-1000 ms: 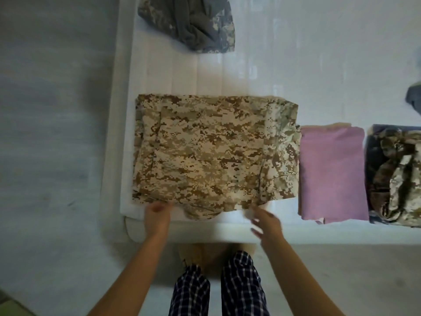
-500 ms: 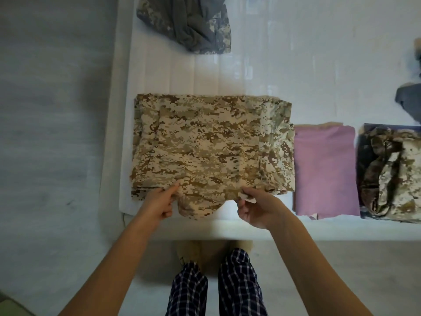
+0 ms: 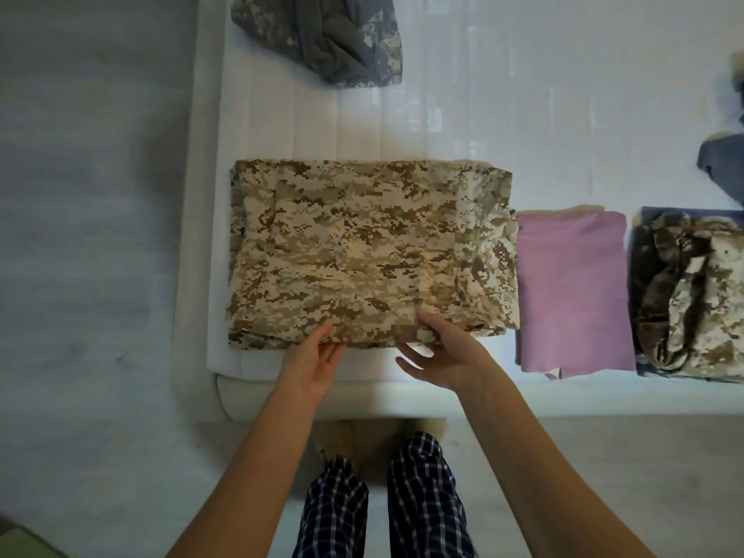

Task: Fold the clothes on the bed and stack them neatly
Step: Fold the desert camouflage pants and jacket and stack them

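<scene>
A tan digital-camouflage garment lies folded into a wide rectangle on the white bed, close to its near left corner. My left hand rests at the garment's near edge, thumb on the fabric and fingers straight at the hem. My right hand is beside it, thumb on the fabric's near edge and fingers spread straight over the mattress. To the right lie a folded pink garment and a folded pile topped with tan camouflage.
A crumpled grey camouflage garment lies at the far end of the bed. A dark blue-grey piece shows at the right edge. Grey floor runs along the bed's left side. My checked trouser legs stand against the bed's near edge.
The loose flap that hung out at the garment's near edge has gone under the fold. Both hands have moved closer together and their fingers have straightened.
</scene>
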Motion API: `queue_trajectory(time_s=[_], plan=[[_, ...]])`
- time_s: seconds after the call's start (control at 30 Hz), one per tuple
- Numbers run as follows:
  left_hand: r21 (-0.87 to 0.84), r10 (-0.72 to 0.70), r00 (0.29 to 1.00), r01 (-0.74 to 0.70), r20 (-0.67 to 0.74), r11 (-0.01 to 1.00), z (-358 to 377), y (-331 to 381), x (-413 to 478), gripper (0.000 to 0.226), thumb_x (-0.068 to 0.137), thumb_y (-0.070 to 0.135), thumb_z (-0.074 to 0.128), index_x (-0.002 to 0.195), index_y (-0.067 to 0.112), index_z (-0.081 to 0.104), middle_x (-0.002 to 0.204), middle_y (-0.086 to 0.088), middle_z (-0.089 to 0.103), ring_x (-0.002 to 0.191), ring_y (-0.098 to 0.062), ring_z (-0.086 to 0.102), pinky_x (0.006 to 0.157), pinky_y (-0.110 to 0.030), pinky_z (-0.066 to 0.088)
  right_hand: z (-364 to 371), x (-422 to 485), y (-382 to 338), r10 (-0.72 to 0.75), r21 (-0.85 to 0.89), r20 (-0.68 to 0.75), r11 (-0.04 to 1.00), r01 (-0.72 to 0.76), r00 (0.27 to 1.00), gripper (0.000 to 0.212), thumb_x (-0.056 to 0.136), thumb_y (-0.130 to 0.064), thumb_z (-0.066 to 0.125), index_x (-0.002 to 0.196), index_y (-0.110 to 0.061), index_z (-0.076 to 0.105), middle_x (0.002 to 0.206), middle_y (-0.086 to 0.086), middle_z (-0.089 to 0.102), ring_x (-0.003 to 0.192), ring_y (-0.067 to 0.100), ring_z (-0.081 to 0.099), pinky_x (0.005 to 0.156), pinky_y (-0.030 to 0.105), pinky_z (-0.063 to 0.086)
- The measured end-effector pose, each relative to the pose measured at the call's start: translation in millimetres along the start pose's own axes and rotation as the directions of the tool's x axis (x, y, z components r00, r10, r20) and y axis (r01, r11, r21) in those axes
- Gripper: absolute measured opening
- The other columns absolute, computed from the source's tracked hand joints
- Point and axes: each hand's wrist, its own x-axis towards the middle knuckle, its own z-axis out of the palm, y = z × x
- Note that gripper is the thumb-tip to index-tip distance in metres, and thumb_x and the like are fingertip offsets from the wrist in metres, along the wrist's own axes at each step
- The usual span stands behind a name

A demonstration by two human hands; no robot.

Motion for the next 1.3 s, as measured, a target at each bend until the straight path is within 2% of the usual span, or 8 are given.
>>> queue_trajectory(time_s=[0.33, 0.47, 0.53, 0.67, 0.9, 1.07, 1.2, 1.3], plan=[[0.344, 0.131, 0.937, -0.013, -0.323, 0.939, -36, -13, 51, 0.050, 0.086, 0.006, 0.064, 0.132, 0.004, 0.045, 0.129, -0.012, 0.056, 0.108, -0.022, 0.058, 0.088, -0.031, 0.049, -70, 36, -4, -0.371, 0.146, -0.260, 0.898, 0.416, 0.891, 0.047, 0.084, 0.001, 0.064, 0.127, -0.005, 0.045, 0.100, 0.013, 0.061, 0.086, 0.025, 0.061, 0.093, 0.039, 0.050], [0.601, 0.522, 0.763, -0.224, -0.382, 0.767, -50, 9, 32, 0.079, 0.080, 0.014, 0.073, 0.144, 0.008, 0.027, 0.145, -0.012, 0.037, 0.131, -0.028, 0.039, 0.106, -0.031, 0.031, -83, 12, -41, -0.713, -0.446, -0.430, 0.702, 0.556, 0.555, 0.058, 0.079, -0.015, 0.075, 0.127, -0.007, 0.042, 0.115, 0.008, 0.060, 0.096, 0.018, 0.060, 0.089, 0.031, 0.048], [0.815, 0.741, 0.640, -0.308, -0.206, 0.492, -59, 25, 26, 0.075, 0.081, 0.015, 0.072, 0.143, 0.008, 0.030, 0.145, -0.016, 0.037, 0.132, -0.031, 0.037, 0.107, -0.035, 0.031, -77, 7, -62, -0.856, -0.702, -0.284, 0.492, 0.514, 0.432, 0.055, 0.081, -0.025, 0.073, 0.126, -0.009, 0.044, 0.110, 0.002, 0.061, 0.093, 0.013, 0.058, 0.085, 0.027, 0.046], [0.947, 0.761, 0.640, -0.297, 0.102, 0.123, -57, 70, 48, 0.061, 0.084, 0.019, 0.067, 0.137, 0.006, 0.040, 0.136, -0.020, 0.045, 0.124, -0.036, 0.044, 0.105, -0.050, 0.036, -52, 23, -106, -0.818, -0.784, -0.126, 0.429, 0.449, 0.561, 0.056, 0.084, -0.028, 0.070, 0.130, -0.007, 0.047, 0.110, -0.002, 0.059, 0.096, 0.015, 0.058, 0.086, 0.026, 0.048], [0.948, 0.689, 0.718, -0.282, 0.104, 0.151, -37, 118, 86, 0.059, 0.084, 0.028, 0.068, 0.132, 0.002, 0.046, 0.126, -0.021, 0.056, 0.112, -0.035, 0.056, 0.095, -0.044, 0.046, -42, 41, -131, -0.868, -0.802, -0.164, 0.395, 0.449, 0.470, 0.019, 0.088, -0.002, 0.059, 0.106, -0.002, 0.063, 0.111, 0.019, 0.065, 0.090, 0.023, 0.061, 0.083, 0.028, 0.051], [0.969, 0.723, 0.687, -0.219, 0.071, 0.112, -37, 116, 97, 0.062, 0.081, 0.032, 0.070, 0.132, 0.006, 0.046, 0.129, -0.021, 0.048, 0.118, -0.035, 0.047, 0.098, -0.045, 0.041, -11, 36, -87, -0.977, -0.970, 0.120, -0.078, 0.232, 0.175, 0.046, 0.090, -0.016, 0.057, 0.132, -0.007, 0.042, 0.139, 0.015, 0.041, 0.124, 0.035, 0.043, 0.103, 0.048, 0.038], [0.927, 0.617, 0.787, -0.242, 0.014, 0.288, -41, 122, 99, 0.070, 0.080, 0.040, 0.071, 0.134, 0.009, 0.038, 0.134, -0.016, 0.051, 0.115, -0.032, 0.053, 0.094, -0.041, 0.044, 39, 62, -25, -0.727, -0.802, 0.594, -0.571, 0.176, 0.345, 0.063, 0.096, -0.048, 0.033, 0.148, -0.027, 0.005, 0.158, 0.001, -0.004, 0.146, 0.024, -0.011, 0.118, 0.045, -0.011], [0.917, 0.477, 0.869, -0.292, 0.134, 0.274, -44, 138, 90, 0.065, 0.080, 0.045, 0.068, 0.132, 0.013, 0.046, 0.123, -0.009, 0.059, 0.101, -0.020, 0.059, 0.080, -0.030, 0.048, 57, 104, 3, -0.541, -0.746, 0.583, -0.652, 0.135, 0.606, 0.069, 0.093, -0.063, 0.016, 0.141, -0.035, -0.025, 0.148, 0.001, -0.038, 0.135, 0.028, -0.038, 0.111, 0.058, -0.020]])
